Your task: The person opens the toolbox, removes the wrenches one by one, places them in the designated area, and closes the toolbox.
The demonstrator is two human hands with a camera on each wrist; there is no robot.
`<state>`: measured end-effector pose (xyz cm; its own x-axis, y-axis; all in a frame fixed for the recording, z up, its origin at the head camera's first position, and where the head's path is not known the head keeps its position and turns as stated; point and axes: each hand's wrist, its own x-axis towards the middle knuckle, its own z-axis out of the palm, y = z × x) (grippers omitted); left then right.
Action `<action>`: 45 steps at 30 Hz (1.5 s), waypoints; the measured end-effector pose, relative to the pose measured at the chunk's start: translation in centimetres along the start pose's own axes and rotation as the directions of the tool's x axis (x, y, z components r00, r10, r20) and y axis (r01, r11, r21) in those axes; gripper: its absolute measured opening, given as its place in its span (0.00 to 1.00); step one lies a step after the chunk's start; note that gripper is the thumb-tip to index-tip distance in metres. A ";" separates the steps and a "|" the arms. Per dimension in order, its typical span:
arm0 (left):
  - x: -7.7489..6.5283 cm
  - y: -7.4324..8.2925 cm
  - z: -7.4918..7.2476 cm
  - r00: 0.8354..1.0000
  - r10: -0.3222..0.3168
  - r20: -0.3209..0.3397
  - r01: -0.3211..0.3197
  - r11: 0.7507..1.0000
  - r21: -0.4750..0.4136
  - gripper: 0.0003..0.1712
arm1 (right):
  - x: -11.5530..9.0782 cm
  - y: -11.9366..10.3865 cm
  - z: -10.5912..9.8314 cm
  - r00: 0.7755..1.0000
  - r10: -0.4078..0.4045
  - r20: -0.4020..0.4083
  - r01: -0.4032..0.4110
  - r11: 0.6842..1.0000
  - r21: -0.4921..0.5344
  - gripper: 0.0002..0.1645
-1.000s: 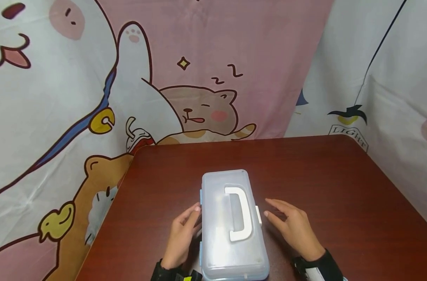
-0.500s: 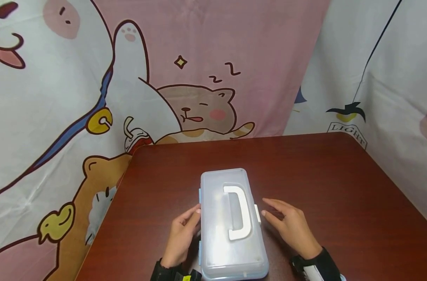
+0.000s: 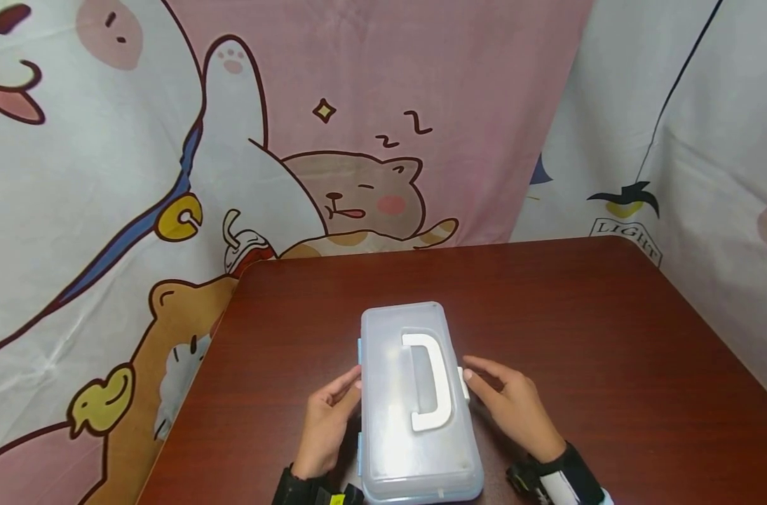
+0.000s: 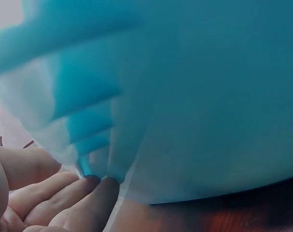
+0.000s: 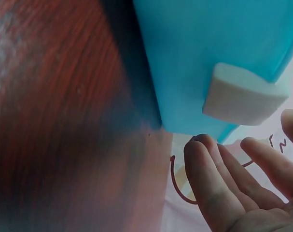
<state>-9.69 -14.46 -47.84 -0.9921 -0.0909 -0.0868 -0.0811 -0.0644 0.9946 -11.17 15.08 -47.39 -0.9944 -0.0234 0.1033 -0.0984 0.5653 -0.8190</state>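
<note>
The box [image 3: 390, 400] lay on the desk [image 3: 598, 337], well short of the far edge and nearer the left edge than the right, its long sides running roughly toward the far edge. Its clear lid [image 3: 383, 449] was down, and a white handle [image 3: 445, 389] lay on top, the grip toward the desk's right edge. Blue hinges [image 3: 360, 454] showed along the left side, and a white latch [image 3: 463, 384] stood out about midway along the right. In both wrist views the walls looked blue. The left hand [image 3: 323, 431] was at the left side of the box, fingers stretched out and lightly bent, their tips against the wall, with the thumb by the lid's rim. The right hand [image 3: 516, 407] was just beside the latch, loosely bent, thumb and fingers spread apart and gripping nothing; whether a tip touched the latch I cannot tell. Each wrist wore a black band, the left one [image 3: 301, 486] with a yellow patch, the right one [image 3: 575, 473] with a white strip. Beyond the far edge hung a pink and white cloth [image 3: 484, 105] printed with a sleepy brown animal [image 3: 358, 189], a yellow duck [image 3: 102, 398] near the left edge, and the word LIGHT [image 3: 626, 235] by the far right corner.
</note>
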 end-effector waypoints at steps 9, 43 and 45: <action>0.0 -0.1 0.0 1.000 0.000 -0.018 0.001 1.000 0.013 0.24 | 0.1 -0.3 0.6 0.997 0.056 0.056 -0.060 0.995 0.075 0.27; -0.2 0.3 0.2 0.999 0.006 -0.041 -0.004 0.999 0.041 0.23 | 0.3 -0.9 0.8 0.980 0.162 0.117 -0.195 0.903 0.382 0.24; -0.2 0.2 0.2 0.999 0.006 -0.041 -0.004 0.999 0.040 0.22 | 0.2 -0.9 0.8 0.982 0.155 0.107 -0.183 0.919 0.349 0.23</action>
<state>-9.54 -14.26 -47.56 -0.9878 -0.1319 -0.0832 -0.0806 -0.0247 0.9964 -11.34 13.90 -47.09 -0.9961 -0.0232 -0.0855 0.0777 0.2363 -0.9686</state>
